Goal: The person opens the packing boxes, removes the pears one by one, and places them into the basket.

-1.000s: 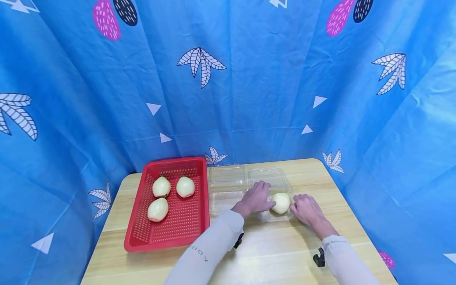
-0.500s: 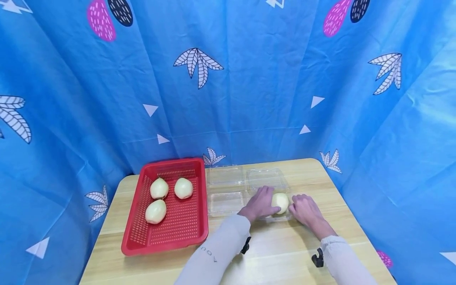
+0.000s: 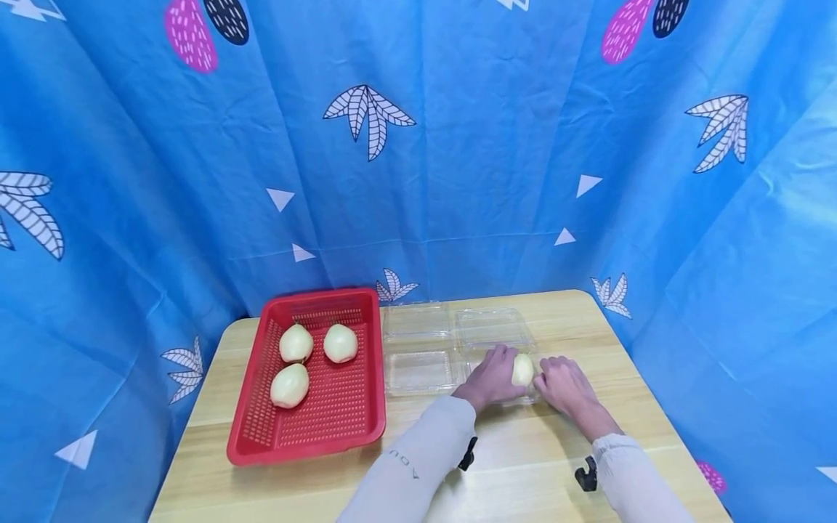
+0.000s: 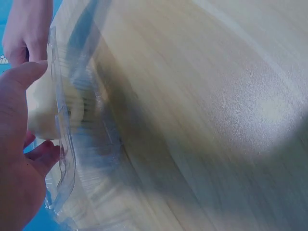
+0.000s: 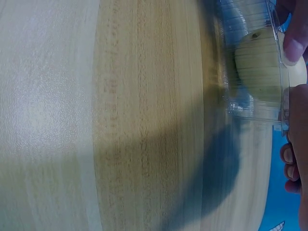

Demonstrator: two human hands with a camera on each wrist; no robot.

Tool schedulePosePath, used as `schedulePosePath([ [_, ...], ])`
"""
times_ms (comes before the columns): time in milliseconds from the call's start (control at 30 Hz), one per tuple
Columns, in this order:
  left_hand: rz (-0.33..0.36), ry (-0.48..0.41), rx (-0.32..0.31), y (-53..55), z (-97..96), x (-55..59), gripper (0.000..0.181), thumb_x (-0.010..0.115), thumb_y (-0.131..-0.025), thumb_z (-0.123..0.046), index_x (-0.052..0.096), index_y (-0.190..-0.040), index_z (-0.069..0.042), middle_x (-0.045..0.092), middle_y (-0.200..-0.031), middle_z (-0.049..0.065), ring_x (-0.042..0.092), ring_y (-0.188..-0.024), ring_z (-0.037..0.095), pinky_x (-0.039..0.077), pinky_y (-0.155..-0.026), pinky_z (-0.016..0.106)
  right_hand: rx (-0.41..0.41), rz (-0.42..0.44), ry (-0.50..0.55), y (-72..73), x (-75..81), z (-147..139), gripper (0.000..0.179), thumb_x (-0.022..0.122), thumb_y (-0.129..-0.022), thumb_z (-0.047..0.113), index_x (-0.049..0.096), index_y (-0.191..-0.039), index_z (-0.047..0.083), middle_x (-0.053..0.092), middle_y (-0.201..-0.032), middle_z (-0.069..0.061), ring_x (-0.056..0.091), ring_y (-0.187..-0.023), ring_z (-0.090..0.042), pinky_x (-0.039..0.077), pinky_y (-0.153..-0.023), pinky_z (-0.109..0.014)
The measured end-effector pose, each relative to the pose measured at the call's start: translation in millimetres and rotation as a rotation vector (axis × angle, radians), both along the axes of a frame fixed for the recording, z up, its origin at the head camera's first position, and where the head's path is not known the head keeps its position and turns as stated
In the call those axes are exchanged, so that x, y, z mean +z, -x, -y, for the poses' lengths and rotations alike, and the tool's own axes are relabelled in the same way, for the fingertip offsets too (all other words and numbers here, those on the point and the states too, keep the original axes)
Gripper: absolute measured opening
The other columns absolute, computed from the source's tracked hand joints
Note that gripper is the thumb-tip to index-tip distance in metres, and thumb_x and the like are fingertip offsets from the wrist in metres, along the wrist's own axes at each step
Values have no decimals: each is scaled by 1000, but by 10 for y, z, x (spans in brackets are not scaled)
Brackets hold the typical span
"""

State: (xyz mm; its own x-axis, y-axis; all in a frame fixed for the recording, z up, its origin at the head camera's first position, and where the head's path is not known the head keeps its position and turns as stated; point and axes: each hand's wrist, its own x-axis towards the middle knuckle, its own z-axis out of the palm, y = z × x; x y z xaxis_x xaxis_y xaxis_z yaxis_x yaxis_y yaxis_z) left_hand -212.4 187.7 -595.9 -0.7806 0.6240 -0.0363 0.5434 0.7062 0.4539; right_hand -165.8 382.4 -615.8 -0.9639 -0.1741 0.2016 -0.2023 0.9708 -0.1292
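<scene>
In the head view, my left hand (image 3: 495, 378) grips a pale yellow pear (image 3: 523, 370) that sits in the near half of an open clear plastic clamshell container (image 3: 495, 327). The left wrist view has the thumb over the pear (image 4: 43, 108) and the fingers curled against its other side. At the container's right edge my right hand (image 3: 565, 386) has curled fingers and pinches the rim. The right wrist view shows the pear (image 5: 260, 62) through the container's ribbed wall. Part of the pear is hidden by the left hand.
To the left, a red plastic basket (image 3: 375, 392) holds three more pears, one of them a pear (image 3: 290, 386) nearest the front. A second open clear container (image 3: 418, 372) lies between basket and hands. Behind the wooden table (image 3: 510, 472) hangs a blue patterned curtain (image 3: 458, 181).
My left hand has moved right and closed round the pear, covering more of it. The pear has shifted slightly right. The right hand stays at the container's edge.
</scene>
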Motion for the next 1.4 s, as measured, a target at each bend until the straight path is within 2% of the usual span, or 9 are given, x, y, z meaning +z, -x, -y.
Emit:
schedulePosePath([
  [133,2,4,6,-12,-40,-8,80,80,-83,-52,48,-147,-15,54,-134,4,56,-114,14,54,-85,19,-10,9,3,3,-23,-23,20,66,-92,18,54,-76,14,46,-66,1,44,-65,-16,48,-67,-37],
  [267,-6,0,22,-43,-78,-7,81,83,-82,-49,49,-146,-13,54,-134,4,56,-115,15,56,-88,20,-2,1,-2,13,-46,-41,21,66,-91,17,53,-75,14,46,-65,1,43,-64,-17,46,-64,-35],
  [533,-33,44,57,-62,-149,-67,81,85,-82,-45,47,-147,-16,52,-139,1,56,-122,14,55,-99,21,11,-10,-2,13,-54,-46,24,65,-91,16,50,-73,16,44,-64,2,41,-63,-15,43,-61,-31],
  [833,-51,49,62,-70,-138,-83,81,89,-80,-39,47,-146,-15,54,-139,2,57,-124,16,54,-102,22,28,-80,3,16,-54,-34,25,67,-89,16,50,-71,15,44,-63,3,41,-62,-15,45,-61,-34],
  [1133,4,24,82,-72,-115,-62,79,86,-84,-36,46,-148,-14,57,-143,6,58,-128,19,55,-103,27,29,-79,2,15,-59,-31,26,68,-89,14,50,-71,15,44,-62,2,42,-62,-16,46,-61,-35],
  [1400,-6,-48,53,-41,-53,-27,73,82,-86,-32,50,-146,-8,60,-140,9,61,-126,23,54,-104,29,25,-54,-17,18,-48,-33,24,67,-89,14,50,-71,14,44,-63,1,42,-62,-17,47,-64,-36],
])
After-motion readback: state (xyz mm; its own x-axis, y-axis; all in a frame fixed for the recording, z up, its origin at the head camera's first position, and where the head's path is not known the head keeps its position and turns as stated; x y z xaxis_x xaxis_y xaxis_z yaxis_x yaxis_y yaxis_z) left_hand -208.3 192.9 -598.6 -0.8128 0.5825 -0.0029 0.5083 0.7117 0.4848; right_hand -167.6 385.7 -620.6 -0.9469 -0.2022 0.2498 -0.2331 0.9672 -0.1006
